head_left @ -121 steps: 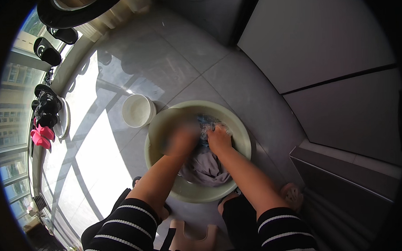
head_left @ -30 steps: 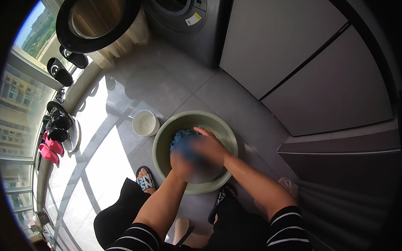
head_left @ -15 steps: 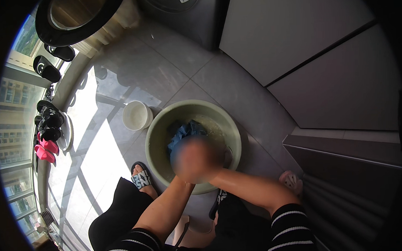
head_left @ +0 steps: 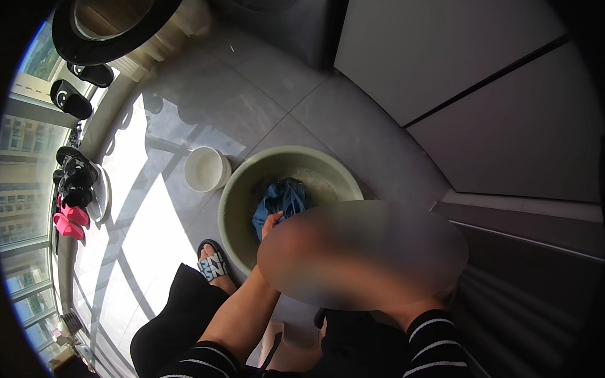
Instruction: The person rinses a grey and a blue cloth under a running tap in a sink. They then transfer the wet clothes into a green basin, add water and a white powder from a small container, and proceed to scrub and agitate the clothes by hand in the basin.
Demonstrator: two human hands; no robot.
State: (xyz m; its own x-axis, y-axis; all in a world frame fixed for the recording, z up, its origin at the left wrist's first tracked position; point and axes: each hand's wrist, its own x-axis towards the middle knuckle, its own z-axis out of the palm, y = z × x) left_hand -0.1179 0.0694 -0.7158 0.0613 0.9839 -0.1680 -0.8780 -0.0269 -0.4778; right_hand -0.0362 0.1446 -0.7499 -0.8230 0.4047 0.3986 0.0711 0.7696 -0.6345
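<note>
A large green basin (head_left: 230,171) stands on the floor in front of me with cloudy water (head_left: 319,182) in it. Wet blue cloth (head_left: 283,198) lies bunched in its left half; its kind of garment cannot be made out. My left hand (head_left: 272,225) reaches over the basin's near side, bent fingers closed at the cloth's edge. A blurred patch hides the rest of that hand. The right forearm comes in from the lower right, and the same blur covers my right hand (head_left: 304,239), its fingers and anything in them.
A white tub (head_left: 207,169) stands left of the basin. Grey cabinets (head_left: 513,115) line the right side. Black slippers (head_left: 71,99) and pink clogs (head_left: 70,217) are along the window. My slippered foot (head_left: 213,264) is beside the basin.
More of the left hand's fingers now show against the blue cloth, which has shifted shape slightly. The blurred patch has spread rightward over my right forearm.
</note>
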